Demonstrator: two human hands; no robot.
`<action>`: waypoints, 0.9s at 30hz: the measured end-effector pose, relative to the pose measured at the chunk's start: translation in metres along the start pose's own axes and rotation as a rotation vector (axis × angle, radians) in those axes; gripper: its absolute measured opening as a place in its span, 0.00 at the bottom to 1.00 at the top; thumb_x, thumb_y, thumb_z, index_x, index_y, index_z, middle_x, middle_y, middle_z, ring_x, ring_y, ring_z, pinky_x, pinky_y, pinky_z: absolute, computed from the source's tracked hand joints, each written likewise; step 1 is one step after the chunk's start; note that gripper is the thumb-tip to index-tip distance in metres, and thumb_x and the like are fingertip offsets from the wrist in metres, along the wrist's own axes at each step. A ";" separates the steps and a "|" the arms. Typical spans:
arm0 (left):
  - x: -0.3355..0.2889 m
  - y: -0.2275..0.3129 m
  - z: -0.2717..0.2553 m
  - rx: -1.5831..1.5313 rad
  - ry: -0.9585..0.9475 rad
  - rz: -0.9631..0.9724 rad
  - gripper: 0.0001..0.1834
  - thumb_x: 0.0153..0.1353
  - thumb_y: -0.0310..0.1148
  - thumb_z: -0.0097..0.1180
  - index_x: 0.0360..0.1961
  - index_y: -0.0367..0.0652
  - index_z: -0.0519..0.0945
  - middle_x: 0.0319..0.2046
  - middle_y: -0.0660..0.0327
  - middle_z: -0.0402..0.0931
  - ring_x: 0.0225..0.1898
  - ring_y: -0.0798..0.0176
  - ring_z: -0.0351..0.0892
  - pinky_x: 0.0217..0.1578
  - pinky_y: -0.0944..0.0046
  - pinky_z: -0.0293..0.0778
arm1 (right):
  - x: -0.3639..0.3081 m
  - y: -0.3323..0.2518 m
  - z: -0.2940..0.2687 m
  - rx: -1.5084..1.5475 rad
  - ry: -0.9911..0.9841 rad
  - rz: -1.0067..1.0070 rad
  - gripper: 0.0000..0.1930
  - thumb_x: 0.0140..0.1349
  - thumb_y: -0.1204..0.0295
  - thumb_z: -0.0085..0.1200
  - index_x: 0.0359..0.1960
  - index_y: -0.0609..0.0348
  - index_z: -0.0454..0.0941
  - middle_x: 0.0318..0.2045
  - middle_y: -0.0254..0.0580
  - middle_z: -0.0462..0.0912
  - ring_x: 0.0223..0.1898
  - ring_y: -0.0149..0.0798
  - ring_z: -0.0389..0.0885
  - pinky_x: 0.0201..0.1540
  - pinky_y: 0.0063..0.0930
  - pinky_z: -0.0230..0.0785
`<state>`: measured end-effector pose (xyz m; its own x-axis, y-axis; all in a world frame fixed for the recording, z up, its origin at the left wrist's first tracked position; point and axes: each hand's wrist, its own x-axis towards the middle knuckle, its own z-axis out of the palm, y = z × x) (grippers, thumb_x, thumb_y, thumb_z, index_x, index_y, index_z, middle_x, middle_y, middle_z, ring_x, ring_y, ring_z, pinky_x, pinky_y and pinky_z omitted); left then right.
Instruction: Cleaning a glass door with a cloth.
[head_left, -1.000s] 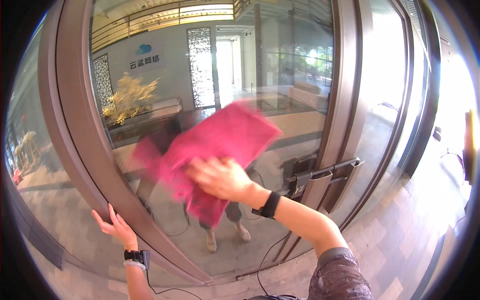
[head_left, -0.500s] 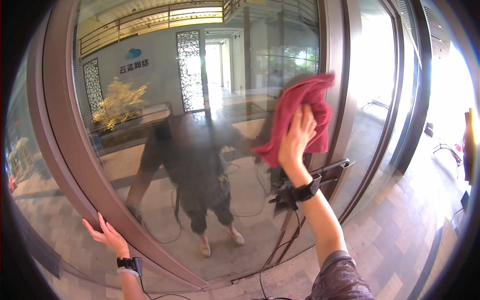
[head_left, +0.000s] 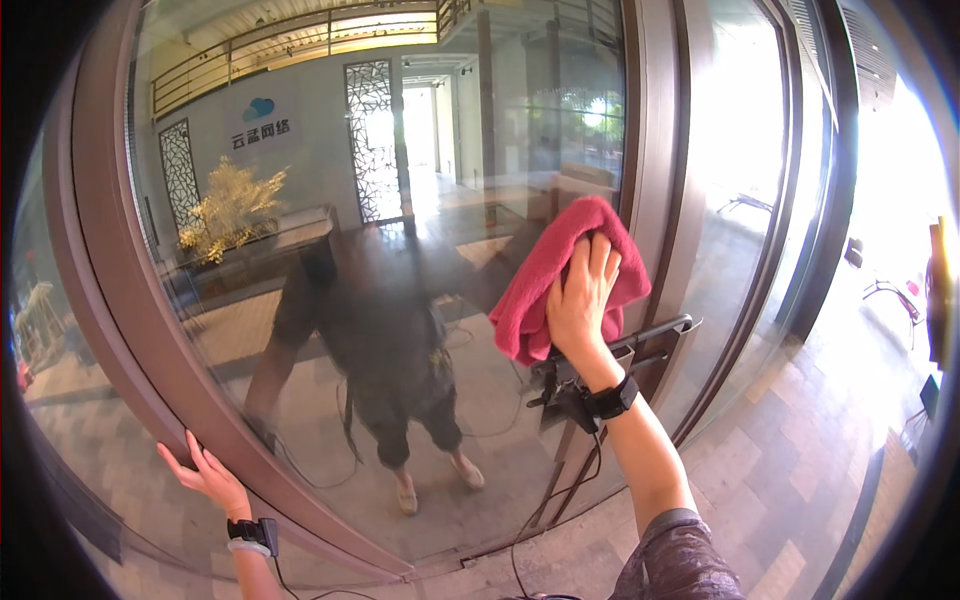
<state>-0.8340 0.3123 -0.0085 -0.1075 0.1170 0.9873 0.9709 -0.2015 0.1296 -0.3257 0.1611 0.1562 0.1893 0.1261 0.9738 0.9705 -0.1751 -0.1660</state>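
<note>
My right hand (head_left: 580, 305) presses a red cloth (head_left: 525, 300) against the glass pane (head_left: 300, 330), its fingers spread over the bunched fabric. The cloth sits at the pane's right side, just above a dark door handle (head_left: 660, 328). Part of that handle is hidden behind my wrist. Down at the left, my left hand (head_left: 212, 484) rests on the brown frame (head_left: 105, 200) with its fingers apart, holding nothing. A black device is strapped to each wrist, with a cable running from it.
Reflected in or seen through the glass are a standing figure, dried yellow branches (head_left: 235, 205) and patterned screens. To the right stand another glazed panel (head_left: 740, 210) and a dark post (head_left: 825, 200). Paved floor (head_left: 750, 420) stretches beyond, with a dark-framed chair (head_left: 893, 295) farther off.
My right hand has slid the red cloth down and slightly left across the glass, nearer the handle. My left hand stays on the frame. The view has shifted slightly.
</note>
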 end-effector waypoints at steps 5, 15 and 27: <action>0.001 0.006 0.001 0.006 0.015 -0.003 0.21 0.67 0.29 0.38 0.60 0.46 0.70 0.68 0.45 0.46 0.68 0.44 0.49 0.63 0.50 0.51 | -0.005 0.012 -0.006 -0.019 -0.050 -0.057 0.27 0.49 0.77 0.53 0.53 0.68 0.64 0.53 0.57 0.61 0.51 0.62 0.60 0.51 0.53 0.55; 0.001 0.000 -0.003 0.041 -0.006 -0.017 0.21 0.67 0.28 0.40 0.61 0.49 0.69 0.68 0.48 0.46 0.67 0.45 0.50 0.62 0.51 0.54 | -0.037 0.003 -0.007 0.054 -0.157 -0.027 0.27 0.47 0.78 0.54 0.52 0.67 0.65 0.53 0.59 0.61 0.52 0.63 0.59 0.54 0.55 0.53; 0.000 0.003 0.000 0.049 0.000 -0.006 0.20 0.68 0.30 0.40 0.61 0.49 0.69 0.69 0.49 0.45 0.68 0.46 0.50 0.62 0.50 0.53 | -0.027 0.002 -0.007 0.054 -0.169 0.003 0.27 0.44 0.77 0.57 0.49 0.67 0.63 0.53 0.61 0.61 0.52 0.63 0.59 0.51 0.56 0.53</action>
<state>-0.8308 0.3116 -0.0080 -0.1133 0.1177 0.9866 0.9795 -0.1529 0.1308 -0.3296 0.1505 0.1310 0.2105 0.2884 0.9341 0.9756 -0.1233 -0.1818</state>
